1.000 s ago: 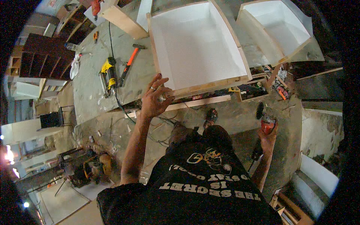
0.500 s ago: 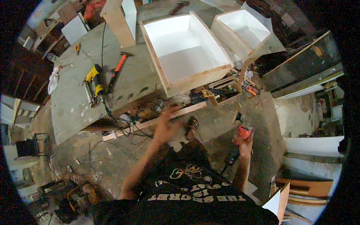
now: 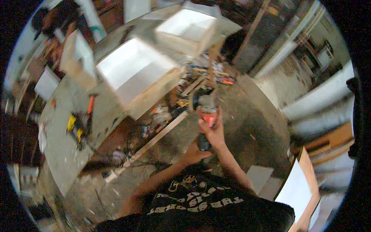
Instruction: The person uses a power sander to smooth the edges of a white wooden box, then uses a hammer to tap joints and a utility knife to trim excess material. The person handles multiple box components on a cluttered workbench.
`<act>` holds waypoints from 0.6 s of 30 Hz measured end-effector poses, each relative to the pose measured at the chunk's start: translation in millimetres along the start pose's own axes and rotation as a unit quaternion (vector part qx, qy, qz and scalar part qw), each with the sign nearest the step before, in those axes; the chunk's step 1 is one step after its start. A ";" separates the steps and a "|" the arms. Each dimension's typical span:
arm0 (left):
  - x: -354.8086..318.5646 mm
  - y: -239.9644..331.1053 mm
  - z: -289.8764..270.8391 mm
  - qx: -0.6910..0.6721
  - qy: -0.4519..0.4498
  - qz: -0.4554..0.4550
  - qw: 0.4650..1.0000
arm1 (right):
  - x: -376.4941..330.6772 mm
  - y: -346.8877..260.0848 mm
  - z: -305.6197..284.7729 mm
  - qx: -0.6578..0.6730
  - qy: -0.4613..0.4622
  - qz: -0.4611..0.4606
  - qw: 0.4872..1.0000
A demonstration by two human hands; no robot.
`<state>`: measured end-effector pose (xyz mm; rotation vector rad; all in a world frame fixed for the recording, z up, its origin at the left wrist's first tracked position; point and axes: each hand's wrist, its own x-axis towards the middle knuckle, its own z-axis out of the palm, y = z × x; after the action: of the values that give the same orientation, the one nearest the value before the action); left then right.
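Blurred workshop — both hands (image 3: 205,141) seemingly grip red drill (image 3: 208,116).

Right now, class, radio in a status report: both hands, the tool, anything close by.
Right hand gripping the red power drill. Left hand at the drill's dark base, grip unclear. White-lined wooden box on the workbench beyond, apart from the drill.

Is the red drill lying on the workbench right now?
No. The red drill is off the workbench, gripped in the right hand, with the left hand at its base.

Drill (image 3: 208,116) red plastic; box (image 3: 135,73) raw wood, white inside
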<state>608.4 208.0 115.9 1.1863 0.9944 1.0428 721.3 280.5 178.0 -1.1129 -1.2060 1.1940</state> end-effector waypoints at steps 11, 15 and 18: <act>39.0 7.9 34.8 0.014 -0.087 -0.062 0.994 | 15.6 -3.1 -86.4 0.204 0.032 0.196 0.959; 49.0 3.2 54.1 -0.021 -0.070 -0.071 0.995 | 27.2 10.0 -114.0 0.186 0.042 0.209 0.959; 47.7 -4.3 63.4 -0.070 -0.029 -0.091 0.993 | 27.3 41.1 -124.3 0.229 0.001 0.237 0.944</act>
<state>681.2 239.8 116.3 0.9872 0.9499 0.9123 842.8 312.0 131.8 -1.0678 -0.6100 1.7310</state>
